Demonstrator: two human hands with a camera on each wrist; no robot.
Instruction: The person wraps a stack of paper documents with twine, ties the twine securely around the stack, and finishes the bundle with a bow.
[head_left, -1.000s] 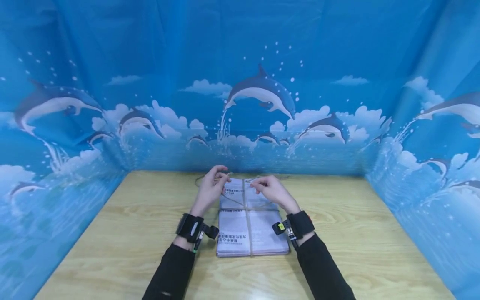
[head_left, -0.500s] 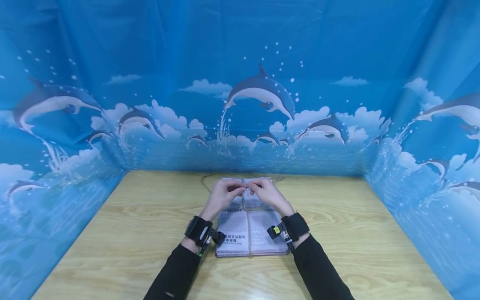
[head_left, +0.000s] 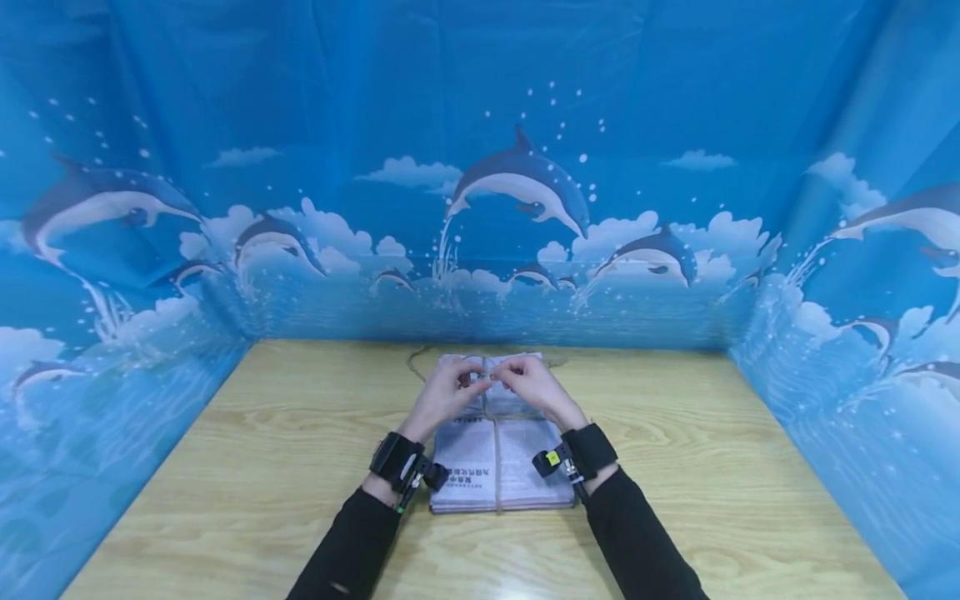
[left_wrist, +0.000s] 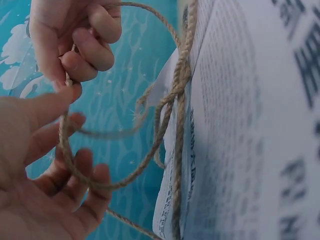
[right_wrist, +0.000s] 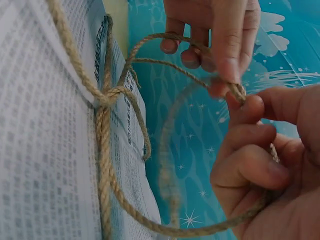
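Note:
A stack of newspapers (head_left: 528, 467) lies on the table, bound lengthwise and crosswise with brown twine (left_wrist: 180, 90). The twine crosses in a knot (right_wrist: 107, 97) on the top sheet. Over the stack's far end, my left hand (head_left: 442, 396) and right hand (head_left: 536, 387) meet at the fingertips. Between thumb and forefinger the left hand pinches a loop of twine; its other fingers are loosely bent near the loop. My right hand, its fingers curled, pinches the twine at the same spot, and a strand runs through its fingers (right_wrist: 250, 165).
The wooden table (head_left: 300, 450) extends on both sides of the stack. A loose twine end (head_left: 414, 362) lies beyond the stack at the back left. A blue dolphin-print curtain (head_left: 360, 275) closes off the back and sides.
One second ago the hands were apart over the stack's far end. They have come together, the left moving right and slightly nearer, and now hold the twine at one point.

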